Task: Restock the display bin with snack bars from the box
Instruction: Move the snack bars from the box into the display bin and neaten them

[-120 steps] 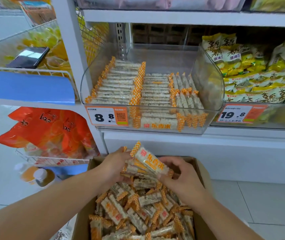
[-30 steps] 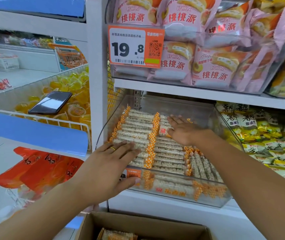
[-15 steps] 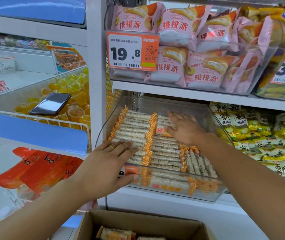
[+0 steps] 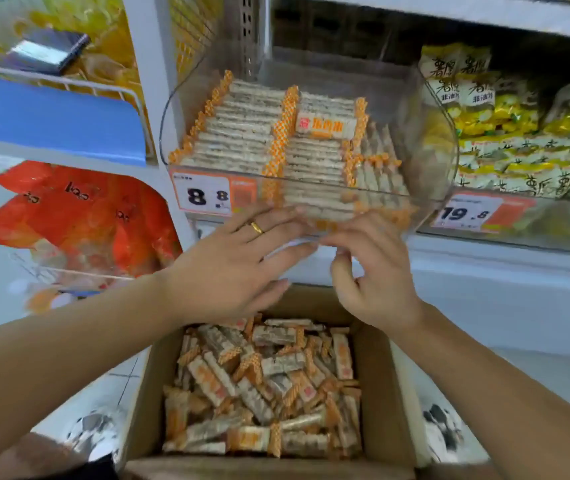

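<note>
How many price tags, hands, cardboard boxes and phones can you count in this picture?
price tags: 2
hands: 2 (left hand, right hand)
cardboard box: 1
phone: 1
Total: 6

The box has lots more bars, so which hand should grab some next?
Probably the right hand: it hangs over the box with fingers loosely curled and empty. The left hand is also empty but stretched flat toward the display bin.
</note>
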